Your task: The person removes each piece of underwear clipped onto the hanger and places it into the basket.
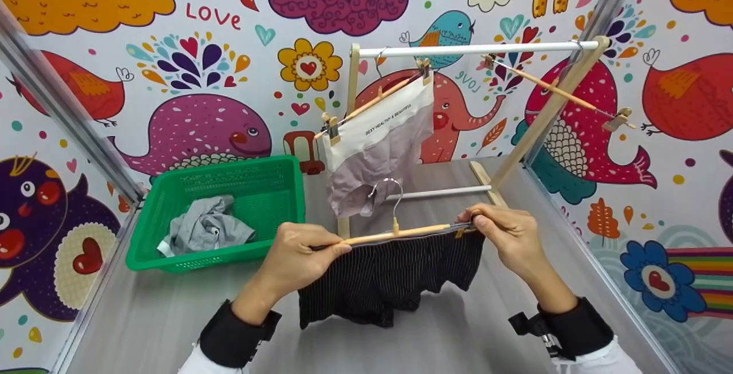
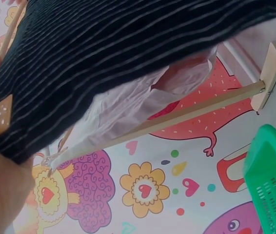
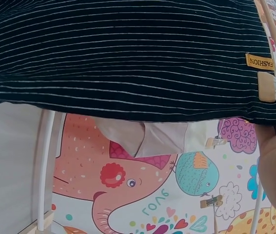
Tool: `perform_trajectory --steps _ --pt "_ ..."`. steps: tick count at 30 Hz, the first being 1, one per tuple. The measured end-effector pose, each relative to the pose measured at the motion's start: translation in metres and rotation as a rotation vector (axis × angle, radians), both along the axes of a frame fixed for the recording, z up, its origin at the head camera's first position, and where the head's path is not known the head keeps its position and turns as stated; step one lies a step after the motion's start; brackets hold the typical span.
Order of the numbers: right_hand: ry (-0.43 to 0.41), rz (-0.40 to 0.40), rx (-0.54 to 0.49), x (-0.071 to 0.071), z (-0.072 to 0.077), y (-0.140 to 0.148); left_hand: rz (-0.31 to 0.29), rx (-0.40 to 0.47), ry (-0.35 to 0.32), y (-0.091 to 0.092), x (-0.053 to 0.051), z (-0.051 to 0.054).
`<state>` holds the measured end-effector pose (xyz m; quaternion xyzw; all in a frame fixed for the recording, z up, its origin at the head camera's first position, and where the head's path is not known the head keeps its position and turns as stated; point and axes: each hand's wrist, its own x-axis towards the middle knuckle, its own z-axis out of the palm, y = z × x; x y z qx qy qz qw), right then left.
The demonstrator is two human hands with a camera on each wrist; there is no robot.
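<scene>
My left hand (image 1: 300, 255) pinches the left end of a wooden clip hanger (image 1: 372, 237), and my right hand (image 1: 512, 236) grips its right end. Black shorts with thin white stripes (image 1: 395, 276) hang from this hanger above the table, their waistband along the bar. The hanger's metal hook points up. In the right wrist view, a wooden clip (image 3: 266, 87) bites the waistband beside a yellow label (image 3: 260, 62). Another clip (image 2: 2, 116) sits on the waistband near my left fingers in the left wrist view.
Behind the shorts stands a rack with a white rail (image 1: 481, 48). Pale pink and white underpants (image 1: 378, 150) hang there on a clip hanger, beside a bare clip hanger (image 1: 550, 86). At left, a green basket (image 1: 300, 191) holds a crumpled grey garment (image 1: 209, 228). Patterned walls surround the table.
</scene>
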<state>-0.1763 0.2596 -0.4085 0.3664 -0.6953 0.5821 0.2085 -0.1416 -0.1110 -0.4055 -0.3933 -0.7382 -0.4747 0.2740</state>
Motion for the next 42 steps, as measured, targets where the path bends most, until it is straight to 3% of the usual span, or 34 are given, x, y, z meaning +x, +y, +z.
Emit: perform_trajectory --steps 8,15,25,35,42 --pt "0.038 -0.024 0.014 -0.002 -0.002 0.002 0.002 -0.003 0.001 0.003 -0.001 0.000" --pt "0.093 0.021 -0.046 -0.005 -0.001 0.003 0.001 -0.001 0.045 0.007 -0.004 -0.001" --pt "-0.007 0.096 -0.114 -0.002 0.001 0.005 -0.010 0.014 0.087 0.009 -0.006 0.000" --pt "0.113 0.019 0.090 -0.003 0.011 0.002 -0.016 0.039 0.078 0.013 -0.005 -0.001" --pt "0.121 -0.033 0.222 -0.001 0.016 -0.003 -0.032 0.038 0.075 0.016 -0.005 -0.003"
